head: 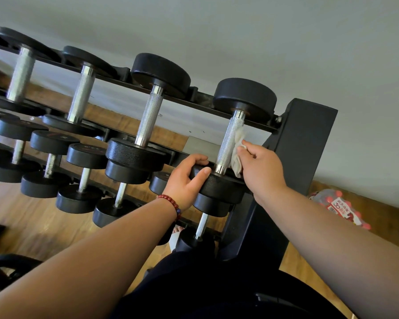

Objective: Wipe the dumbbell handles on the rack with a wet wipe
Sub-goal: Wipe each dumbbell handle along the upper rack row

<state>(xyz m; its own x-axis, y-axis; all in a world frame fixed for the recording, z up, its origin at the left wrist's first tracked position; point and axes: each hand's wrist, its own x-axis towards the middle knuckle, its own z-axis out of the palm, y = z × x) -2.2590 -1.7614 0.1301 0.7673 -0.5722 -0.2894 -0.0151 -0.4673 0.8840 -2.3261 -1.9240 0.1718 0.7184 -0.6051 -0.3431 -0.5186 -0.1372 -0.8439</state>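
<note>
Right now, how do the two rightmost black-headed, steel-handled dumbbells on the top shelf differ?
The rightmost dumbbell has the white wet wipe held against its handle by the right hand, and the left hand grips its near head; its neighbour is untouched. Both have knurled silver handles and round black heads.

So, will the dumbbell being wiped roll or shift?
Probably heavy for its size: thick heads on a steel handle. Its round heads could turn on the rack, perhaps why the left hand grips the near head. Knurling likely keeps the wipe from sliding freely.
</note>
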